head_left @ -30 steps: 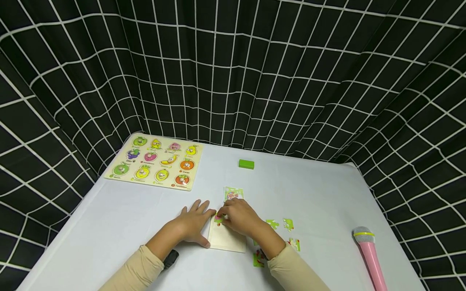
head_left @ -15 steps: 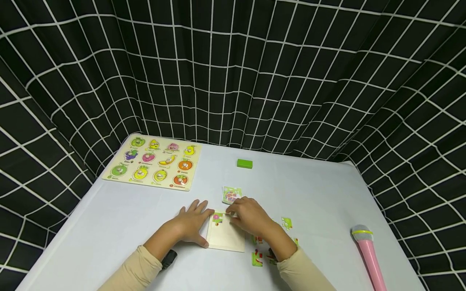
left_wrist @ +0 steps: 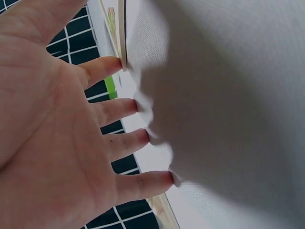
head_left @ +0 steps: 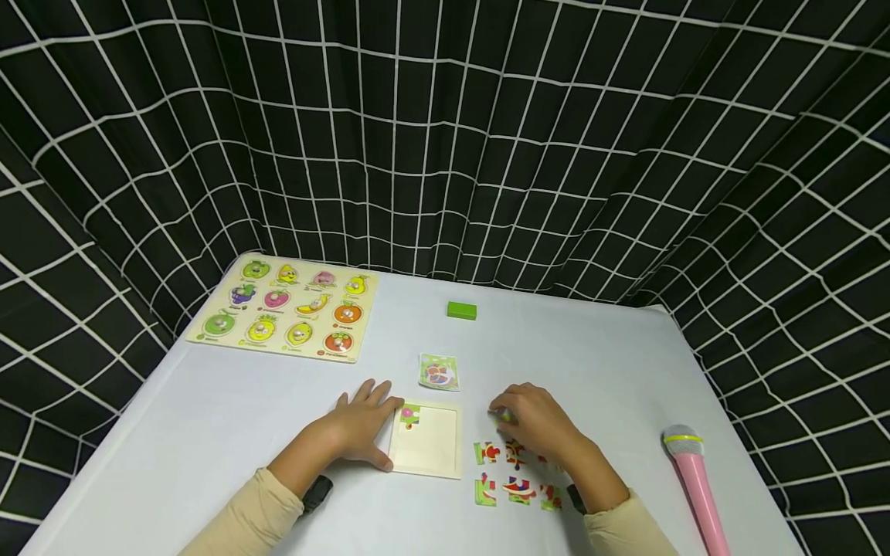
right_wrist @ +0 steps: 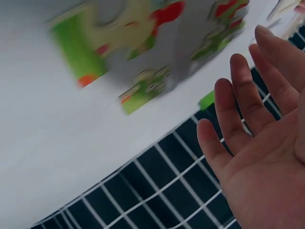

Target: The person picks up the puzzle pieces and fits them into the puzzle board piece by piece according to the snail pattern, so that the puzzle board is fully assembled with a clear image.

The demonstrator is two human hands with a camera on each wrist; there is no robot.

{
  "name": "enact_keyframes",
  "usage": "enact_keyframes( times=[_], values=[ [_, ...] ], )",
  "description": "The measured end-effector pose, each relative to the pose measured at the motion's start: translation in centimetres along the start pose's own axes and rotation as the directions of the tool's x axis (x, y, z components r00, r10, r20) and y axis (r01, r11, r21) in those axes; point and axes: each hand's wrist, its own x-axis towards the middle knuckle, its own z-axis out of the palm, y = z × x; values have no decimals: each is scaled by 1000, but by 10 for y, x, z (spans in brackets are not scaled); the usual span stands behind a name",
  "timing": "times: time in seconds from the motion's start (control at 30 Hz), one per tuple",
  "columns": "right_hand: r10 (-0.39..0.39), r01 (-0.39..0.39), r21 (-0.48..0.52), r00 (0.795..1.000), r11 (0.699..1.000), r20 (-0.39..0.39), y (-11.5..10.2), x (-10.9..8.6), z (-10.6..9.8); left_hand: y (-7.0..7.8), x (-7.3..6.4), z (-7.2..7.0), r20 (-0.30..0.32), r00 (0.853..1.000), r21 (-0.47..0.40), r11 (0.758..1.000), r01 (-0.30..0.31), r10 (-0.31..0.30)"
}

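Observation:
My left hand (head_left: pixel 361 423) is spread beside the shallow square wooden puzzle tray (head_left: pixel 426 472), thumb and index fingertip at its left edge. In the left wrist view the fingertips (left_wrist: pixel 143 136) press on the white cloth and one touches the tray's side. A green jigsaw piece with a pink spot (head_left: pixel 408 414) lies in the tray's upper left corner. Over the loose jigsaw pieces to the right hovers my right hand (head_left: pixel 538 421), fingers loosely bent and holding nothing in the right wrist view. A green piece (head_left: pixel 507 416) shows under its fingertips; red-and-green pieces (head_left: pixel 518 488) lie nearer me.
A small picture card (head_left: pixel 439 372) lies behind the tray, with a green block (head_left: pixel 462 310) farther back. The fruit peg puzzle board (head_left: pixel 281 309) is at the back left. A pink toy microphone (head_left: pixel 698 486) lies at the right. Black grid curtains (head_left: pixel 445 139) surround the table.
My right hand has left the piece in the tray's upper left corner and moved right, over the loose pieces. The left hand stays at the tray's left edge.

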Motion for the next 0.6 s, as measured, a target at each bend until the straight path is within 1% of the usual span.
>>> enact_keyframes(
  times=[0.13, 0.23, 0.43, 0.6],
  values=[
    [63, -63, 14, 998, 998, -3, 6, -8, -4, -1, -1, 0, -2, 1000, -12, 1000, -6, 6],
    [92, -92, 27, 996, 995, 5, 10, -12, -5, -1, -2, -1, -2, 1000, -18, 1000, -7, 6],
    [94, -95, 50, 995, 994, 20, 17, -17, 1, 0, -5, -3, -2, 1000, -26, 1000, -5, 5],
    [101, -102, 61, 995, 993, 21, 21, -19, 3, 1, -5, -3, -1, 1000, -27, 1000, -4, 4]
  ],
)
